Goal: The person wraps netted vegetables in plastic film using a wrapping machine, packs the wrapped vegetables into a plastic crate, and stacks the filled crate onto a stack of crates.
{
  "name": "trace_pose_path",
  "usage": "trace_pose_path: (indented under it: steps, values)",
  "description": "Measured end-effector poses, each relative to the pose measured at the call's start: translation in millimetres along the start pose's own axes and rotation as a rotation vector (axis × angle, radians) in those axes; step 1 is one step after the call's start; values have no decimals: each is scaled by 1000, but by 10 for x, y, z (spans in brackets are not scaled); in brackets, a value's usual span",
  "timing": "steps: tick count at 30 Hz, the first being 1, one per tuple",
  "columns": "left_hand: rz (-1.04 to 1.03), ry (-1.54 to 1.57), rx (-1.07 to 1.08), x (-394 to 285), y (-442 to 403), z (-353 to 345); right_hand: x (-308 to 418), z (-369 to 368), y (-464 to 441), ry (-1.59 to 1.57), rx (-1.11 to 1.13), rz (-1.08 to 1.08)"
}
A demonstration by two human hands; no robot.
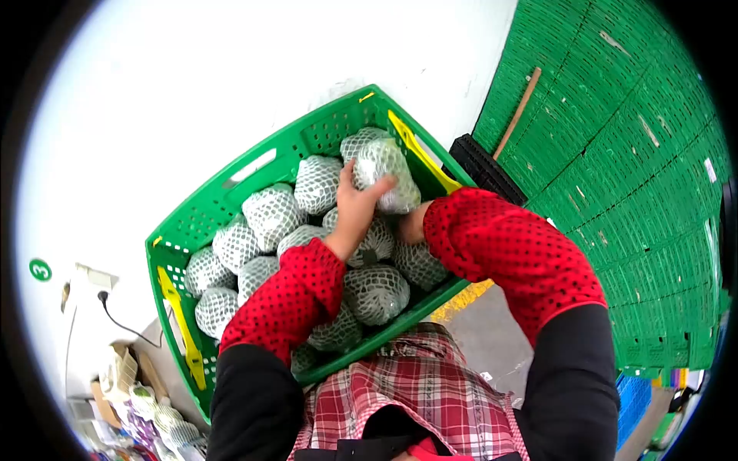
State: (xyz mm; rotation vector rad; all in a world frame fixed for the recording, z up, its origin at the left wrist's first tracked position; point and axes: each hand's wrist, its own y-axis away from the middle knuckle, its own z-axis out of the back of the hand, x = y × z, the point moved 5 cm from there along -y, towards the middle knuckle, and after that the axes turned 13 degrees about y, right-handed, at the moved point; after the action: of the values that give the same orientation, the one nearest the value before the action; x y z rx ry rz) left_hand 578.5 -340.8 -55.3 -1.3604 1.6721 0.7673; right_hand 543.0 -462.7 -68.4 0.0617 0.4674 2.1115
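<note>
Two hands reach into the green crate (290, 150), meeting near its far right corner. There the left hand (355, 211) is clasped on a plastic-wrapped bundle (387, 163) in white netting, thumb across its front and fingers along its left side. The bundle sits above others in the crate. The right hand (413, 224) is beside the bundle's lower right, largely hidden, so whether its fingers are apart or together I cannot tell. More netted bundles (273, 215) fill much of the crate. Yellow handles (423, 154) mark the crate's left and right ends. Beyond the crate rises a white wall (231, 69); right of it stand green slotted panels (615, 169) and a wooden stick (519, 114).
</note>
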Motion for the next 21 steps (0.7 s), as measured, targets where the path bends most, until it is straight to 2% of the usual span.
trace_pose_path:
  steps: [2, 3, 5, 6, 8, 11, 12, 17, 19, 21]
  values:
    - [-257, -468, 105, -146, 145, -56, 103, -90, 262, 32, 165, 1]
    - [-439, -915, 167, -324, 277, -195, 159, -159, 380, 51, 258, 11]
    - [-513, -1116, 358, -243, 366, -356, 173, -266, 500, 68, 355, 26]
    - [-513, -1105, 357, -282, 376, -443, 111, -250, 524, 79, 314, -28]
    - [-366, -1388, 392, -275, 408, -569, 104, -192, 536, 37, 274, -94]
    - [-295, -1471, 466, -224, 322, -611, 154, -60, 611, 50, 229, -66]
    - [-319, -1475, 479, -232, 330, -645, 160, -26, 662, 56, 131, -46]
    - [-340, -1714, 477, 179, 1, -803, 86, 50, 722, -8, 136, -77]
    - [-221, -1750, 746, 269, -35, -802, 86, 112, 719, -51, 201, -90]
    - [-241, -1805, 674, 164, 25, -756, 90, 159, 728, -36, 140, -60]
